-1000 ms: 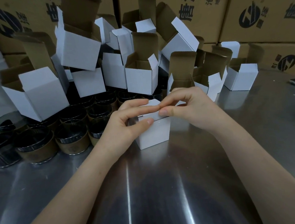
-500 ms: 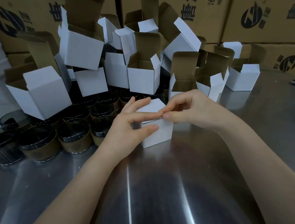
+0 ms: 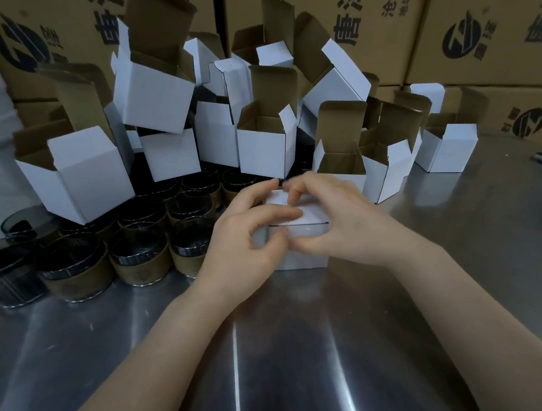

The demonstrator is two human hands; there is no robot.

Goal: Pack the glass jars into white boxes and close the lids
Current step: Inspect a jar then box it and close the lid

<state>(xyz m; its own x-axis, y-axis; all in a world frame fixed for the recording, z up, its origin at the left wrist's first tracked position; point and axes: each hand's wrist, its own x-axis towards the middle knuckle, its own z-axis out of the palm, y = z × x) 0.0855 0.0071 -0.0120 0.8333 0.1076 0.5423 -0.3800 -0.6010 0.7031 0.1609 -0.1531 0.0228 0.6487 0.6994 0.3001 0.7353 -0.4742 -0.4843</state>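
With your left hand (image 3: 249, 236) and right hand (image 3: 339, 222) both gripping the white box (image 3: 303, 258), you've now pressed its lid (image 3: 309, 217) nearly shut.

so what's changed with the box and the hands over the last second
The white box has turned from corner-on to square with the camera, and its lid now lies nearly flat. The right hand has gone from pinching the lid edge to wrapping the box's right side. The left hand still holds it. The jars and open boxes stayed put.
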